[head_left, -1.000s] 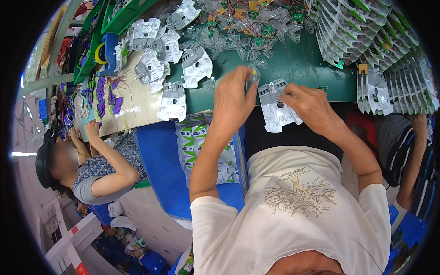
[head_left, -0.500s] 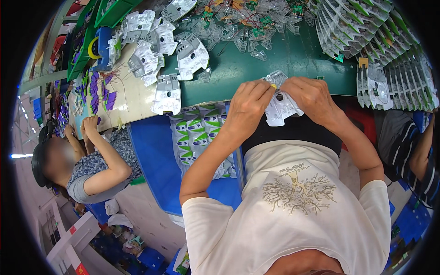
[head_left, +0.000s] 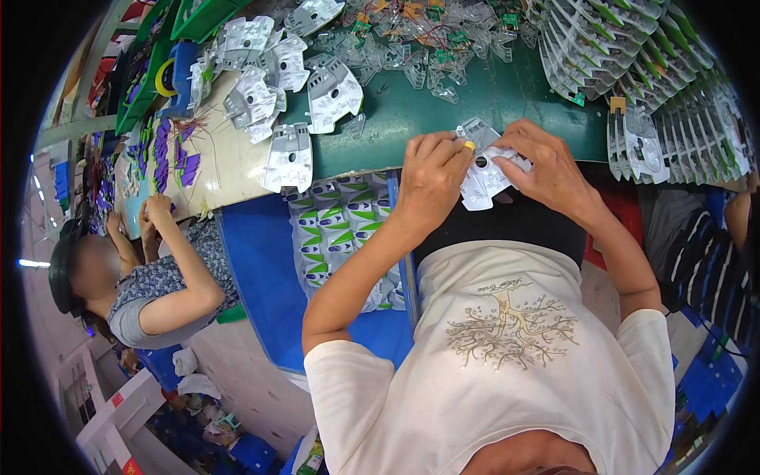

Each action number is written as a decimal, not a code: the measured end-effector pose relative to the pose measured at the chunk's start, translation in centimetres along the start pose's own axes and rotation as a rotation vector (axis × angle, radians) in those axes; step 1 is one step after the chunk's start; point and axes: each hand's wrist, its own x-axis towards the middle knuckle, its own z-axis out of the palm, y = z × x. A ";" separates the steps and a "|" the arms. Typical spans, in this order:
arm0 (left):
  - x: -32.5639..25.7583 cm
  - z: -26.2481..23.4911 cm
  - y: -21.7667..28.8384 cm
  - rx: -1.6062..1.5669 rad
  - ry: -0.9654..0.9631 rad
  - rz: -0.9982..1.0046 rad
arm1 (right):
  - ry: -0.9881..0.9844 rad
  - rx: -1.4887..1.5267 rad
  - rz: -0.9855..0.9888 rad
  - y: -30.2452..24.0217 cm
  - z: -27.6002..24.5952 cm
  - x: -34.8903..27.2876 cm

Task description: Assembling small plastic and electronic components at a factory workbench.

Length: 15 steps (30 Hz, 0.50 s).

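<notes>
My left hand (head_left: 431,174) is closed on the left edge of a grey-white plastic housing (head_left: 480,187), which has a round hole and slots. A small yellow band (head_left: 469,146) shows at that hand's fingertips. On the housing's right side rests my right hand (head_left: 546,162), its thumb lying across the surface and its fingers curled over the upper part. Any small piece under those fingertips is hidden. The housing is tilted at the front edge of the green table (head_left: 412,142), above my lap. Similar housings (head_left: 288,157) lie to the left.
Clear plastic pieces with wires and green boards (head_left: 419,59) are heaped at the back. Stacked housings (head_left: 602,47) stand at the right. A blue bin (head_left: 253,277) below the table holds bagged white-green parts (head_left: 340,226). Another person (head_left: 170,277) works at the left.
My right hand has turned, its thumb and fingers spreading over the housing's right side. My left hand keeps its hold. The whole view has shifted slightly.
</notes>
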 end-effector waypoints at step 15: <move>1.3 -0.3 -1.1 -0.298 -0.213 -0.023 | -0.136 0.613 0.252 -2.0 -3.4 -0.5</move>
